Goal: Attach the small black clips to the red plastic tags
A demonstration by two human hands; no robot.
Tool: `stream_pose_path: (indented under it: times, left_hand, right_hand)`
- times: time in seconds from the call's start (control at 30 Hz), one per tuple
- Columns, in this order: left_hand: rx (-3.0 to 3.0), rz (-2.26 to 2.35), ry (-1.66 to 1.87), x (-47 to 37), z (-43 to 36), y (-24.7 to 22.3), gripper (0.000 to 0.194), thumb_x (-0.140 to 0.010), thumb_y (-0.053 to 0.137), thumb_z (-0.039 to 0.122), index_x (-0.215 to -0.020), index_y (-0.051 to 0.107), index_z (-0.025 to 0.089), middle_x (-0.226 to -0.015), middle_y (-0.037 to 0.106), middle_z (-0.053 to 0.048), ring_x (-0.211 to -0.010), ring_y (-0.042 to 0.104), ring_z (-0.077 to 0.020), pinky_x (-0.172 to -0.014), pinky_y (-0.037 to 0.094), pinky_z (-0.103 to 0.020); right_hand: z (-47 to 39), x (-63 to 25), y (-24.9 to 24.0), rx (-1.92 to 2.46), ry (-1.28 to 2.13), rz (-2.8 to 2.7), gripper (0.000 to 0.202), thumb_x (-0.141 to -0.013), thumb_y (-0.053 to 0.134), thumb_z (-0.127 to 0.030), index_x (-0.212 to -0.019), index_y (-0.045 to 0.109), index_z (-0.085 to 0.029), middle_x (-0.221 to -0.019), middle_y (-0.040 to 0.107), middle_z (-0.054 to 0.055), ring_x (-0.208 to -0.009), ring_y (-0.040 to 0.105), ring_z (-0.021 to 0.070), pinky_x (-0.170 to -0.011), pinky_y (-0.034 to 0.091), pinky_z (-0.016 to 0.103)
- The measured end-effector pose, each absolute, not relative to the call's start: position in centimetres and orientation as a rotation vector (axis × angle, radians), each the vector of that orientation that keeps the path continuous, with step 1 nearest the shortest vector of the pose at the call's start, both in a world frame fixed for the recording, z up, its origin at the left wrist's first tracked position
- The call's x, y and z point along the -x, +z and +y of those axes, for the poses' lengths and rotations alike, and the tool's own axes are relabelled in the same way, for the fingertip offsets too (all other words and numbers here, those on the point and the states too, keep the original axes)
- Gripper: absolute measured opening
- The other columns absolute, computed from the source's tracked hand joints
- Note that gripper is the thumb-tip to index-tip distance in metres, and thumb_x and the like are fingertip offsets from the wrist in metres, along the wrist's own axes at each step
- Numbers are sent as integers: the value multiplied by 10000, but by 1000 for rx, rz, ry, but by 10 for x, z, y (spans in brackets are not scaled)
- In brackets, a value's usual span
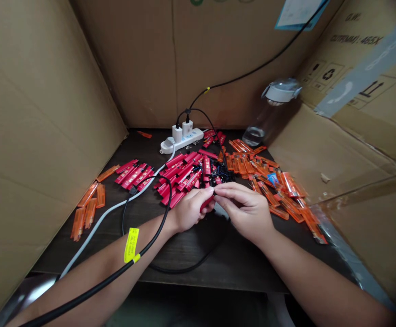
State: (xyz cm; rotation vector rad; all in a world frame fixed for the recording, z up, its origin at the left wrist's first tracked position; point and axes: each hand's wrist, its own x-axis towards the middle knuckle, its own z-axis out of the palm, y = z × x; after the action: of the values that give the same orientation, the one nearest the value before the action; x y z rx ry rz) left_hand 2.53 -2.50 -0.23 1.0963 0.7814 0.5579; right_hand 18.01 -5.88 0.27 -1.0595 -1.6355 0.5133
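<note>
My left hand (191, 210) is closed around a slim red printed case (207, 204), which looks like a lighter body. Thumb and fingers of my right hand (247, 209) pinch at its upper end; whatever small part they grip is hidden. Just beyond my hands lies a heap of similar red cases (180, 175), mixed with small black parts (220, 172). Another group of red cases (135, 175) rests to the left. Translucent orange lighter bodies (242, 163) spread out on the right, and several more orange bodies (89, 206) sit at the far left.
Cardboard walls (143, 59) enclose the dark table (170, 254) on three sides. A white power strip (184, 141) with plugged-in adapters stands at the back. One black cable (116, 272) crosses over my left forearm; a white cord (112, 209) runs left. A clear bottle (264, 113) stands back right.
</note>
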Motion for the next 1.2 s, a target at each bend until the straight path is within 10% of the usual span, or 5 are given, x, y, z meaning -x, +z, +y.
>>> stream_pose_path:
  times: [0.37, 1.2]
  left_hand:
    - [-1321, 786, 812, -25, -28, -1, 324, -909, 407, 311, -640, 519, 167, -611, 489, -12, -532, 392, -105, -479, 296, -247]
    - [-692, 534, 424, -16, -18, 6, 373, -810, 375, 480, -614, 439, 170, -454, 307, 64, -333, 157, -35, -308, 128, -130]
  right_hand:
    - [-62, -176, 1, 962, 369, -1717, 226, -805, 640, -101, -934, 746, -254, -936, 724, 63, -838, 685, 193, -754, 571, 329]
    - [-62, -176, -4, 931, 1016, -1361, 285, -817, 687, -328, -1069, 625, -212, -970, 659, 68, -882, 665, 178, -833, 569, 332]
